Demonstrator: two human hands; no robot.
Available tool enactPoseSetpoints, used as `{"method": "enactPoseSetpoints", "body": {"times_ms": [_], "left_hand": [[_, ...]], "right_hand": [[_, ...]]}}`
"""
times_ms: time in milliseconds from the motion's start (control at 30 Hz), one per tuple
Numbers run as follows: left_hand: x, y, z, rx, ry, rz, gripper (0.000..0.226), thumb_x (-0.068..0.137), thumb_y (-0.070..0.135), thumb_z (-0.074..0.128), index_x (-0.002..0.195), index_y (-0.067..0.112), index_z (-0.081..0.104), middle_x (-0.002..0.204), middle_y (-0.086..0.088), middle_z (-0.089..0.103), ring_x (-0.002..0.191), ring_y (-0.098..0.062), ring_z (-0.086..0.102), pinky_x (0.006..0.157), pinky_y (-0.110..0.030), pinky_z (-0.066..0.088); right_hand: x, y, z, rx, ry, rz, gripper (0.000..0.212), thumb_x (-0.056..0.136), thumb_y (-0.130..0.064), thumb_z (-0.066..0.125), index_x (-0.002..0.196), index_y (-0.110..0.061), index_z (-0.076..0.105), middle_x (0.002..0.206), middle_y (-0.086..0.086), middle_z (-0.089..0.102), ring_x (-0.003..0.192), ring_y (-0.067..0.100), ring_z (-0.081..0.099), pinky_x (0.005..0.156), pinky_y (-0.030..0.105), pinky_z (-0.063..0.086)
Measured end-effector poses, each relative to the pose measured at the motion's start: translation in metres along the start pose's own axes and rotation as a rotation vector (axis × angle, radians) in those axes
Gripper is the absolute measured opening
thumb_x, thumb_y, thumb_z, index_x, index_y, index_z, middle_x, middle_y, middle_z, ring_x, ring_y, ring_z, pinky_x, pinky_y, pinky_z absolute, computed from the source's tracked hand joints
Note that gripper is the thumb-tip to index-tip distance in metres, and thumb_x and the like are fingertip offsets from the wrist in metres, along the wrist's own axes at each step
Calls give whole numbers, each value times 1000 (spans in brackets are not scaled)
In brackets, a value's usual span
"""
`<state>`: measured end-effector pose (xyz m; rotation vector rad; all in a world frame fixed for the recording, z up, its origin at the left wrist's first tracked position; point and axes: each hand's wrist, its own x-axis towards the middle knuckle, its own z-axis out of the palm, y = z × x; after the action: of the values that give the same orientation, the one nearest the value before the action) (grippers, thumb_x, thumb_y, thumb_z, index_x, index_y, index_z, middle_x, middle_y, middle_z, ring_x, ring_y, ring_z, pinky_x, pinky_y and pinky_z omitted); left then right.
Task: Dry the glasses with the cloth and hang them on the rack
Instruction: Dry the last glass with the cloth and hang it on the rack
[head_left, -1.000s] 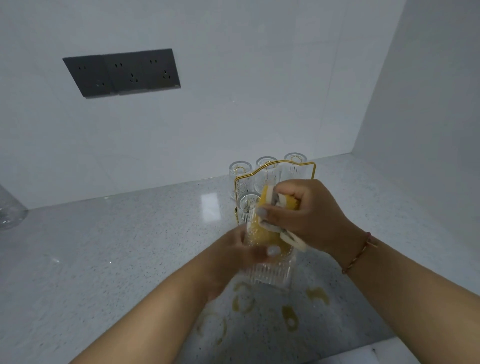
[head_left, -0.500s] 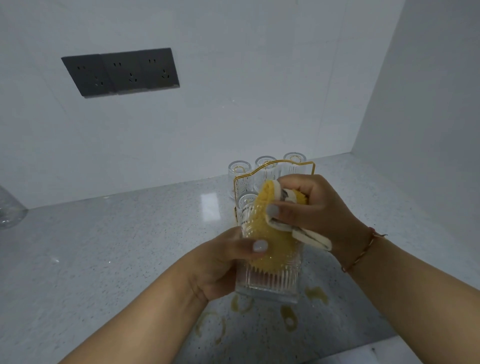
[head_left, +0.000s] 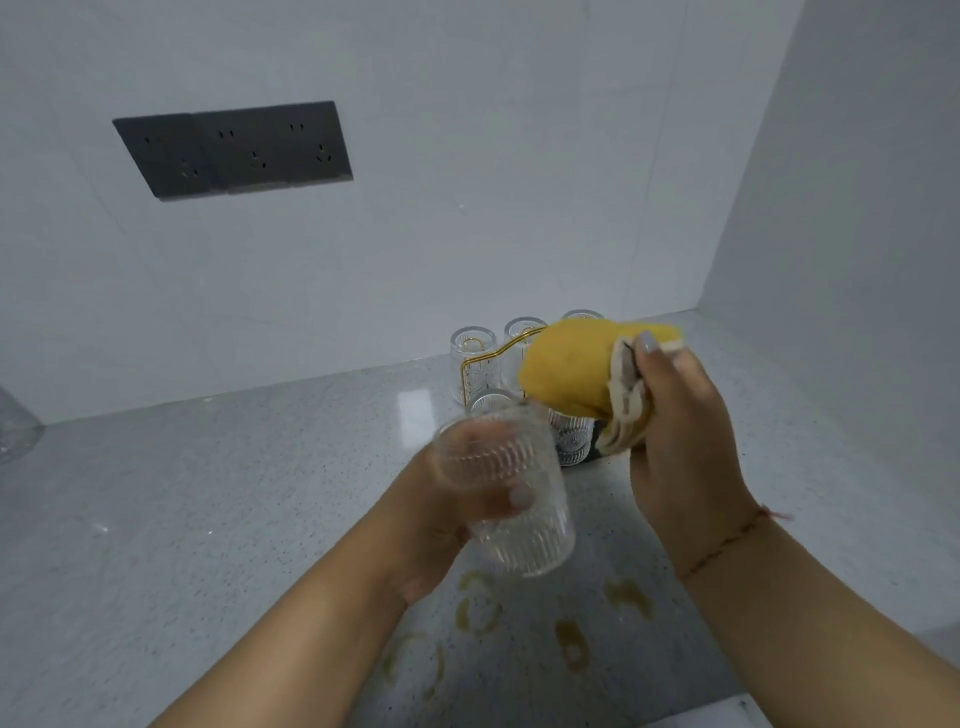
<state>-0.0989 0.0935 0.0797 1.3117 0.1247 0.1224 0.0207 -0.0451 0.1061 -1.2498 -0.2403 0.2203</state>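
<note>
Over counter (head_left: 208, 519): glass (head_left: 509, 493) tilted, mouth up-left.

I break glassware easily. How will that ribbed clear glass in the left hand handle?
The ribbed clear glass looks rigid and probably fragile. Its ridges likely aid grip, but the left hand holds it tilted, so it may slip.

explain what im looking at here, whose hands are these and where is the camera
There is no machine here: a person wears a camera on the head, looking forward and down at their own two hands. The left hand grips a clear ribbed glass, tilted and lifted off the grey speckled counter. The right hand holds a yellow cloth, now apart from the glass. Behind stands a gold wire rack with more glasses on it. Yellowish ring stains mark the counter.
</note>
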Motion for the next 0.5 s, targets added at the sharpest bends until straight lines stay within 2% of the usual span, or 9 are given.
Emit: {"method": "enactPoseSetpoints", "body": {"times_ms": [67,133,200,233,300,367,400,500], "left_hand": [[2,2,0,-99,74,122,46,53,11,78,99,15,73,85,-3,69,83,-20,67,74,-33,57],[5,2,1,-210,157,219,48,53,8,77,101,13,72,87,-5,71,85,-20,70,78,-35,59],[9,-1,5,-247,249,273,68,54,7,79,119,1,59,99,-13,68,98,-30,68,89,-44,56],[10,-2,10,-237,275,296,72,54,7,81,121,1,55,101,-12,67,100,-32,67,88,-44,56],[9,-9,19,-149,311,339,62,52,12,82,111,18,64,95,-4,71,93,-23,70,78,-33,56],[5,-10,28,-30,295,375,49,55,17,82,98,38,71,96,1,74,94,-18,71,79,-27,55],[4,-11,30,-5,280,394,47,57,17,81,97,40,72,97,1,74,95,-19,71,80,-28,55],[4,-8,28,-8,311,411,50,58,19,82,105,26,67,101,-9,72,98,-28,70,83,-36,55]], "right_hand": [[-15,11,-7,75,77,92,21,96,-35,46,95,-18,59,102,8,66,89,20,66,69,30,53],[-38,24,-10,163,85,151,21,97,-34,43,105,-20,57,108,6,65,88,14,67,67,23,52],[-60,37,-6,-26,33,111,30,97,-36,42,121,-22,52,112,1,64,91,6,66,66,13,50],[-68,41,-1,-90,0,74,41,93,-47,44,128,-26,48,115,-3,64,96,6,65,71,12,50],[-74,45,9,47,-69,134,66,78,-69,47,133,-33,46,119,-5,65,104,11,65,86,26,52],[-70,40,15,276,-69,258,63,81,-62,44,134,-28,48,124,1,64,112,18,62,99,40,47],[-65,39,15,350,-54,330,58,85,-54,41,132,-23,51,123,4,65,112,20,62,101,42,45],[-62,45,11,411,-85,463,49,92,-47,39,125,-16,59,117,6,68,110,23,64,104,46,43]]}}
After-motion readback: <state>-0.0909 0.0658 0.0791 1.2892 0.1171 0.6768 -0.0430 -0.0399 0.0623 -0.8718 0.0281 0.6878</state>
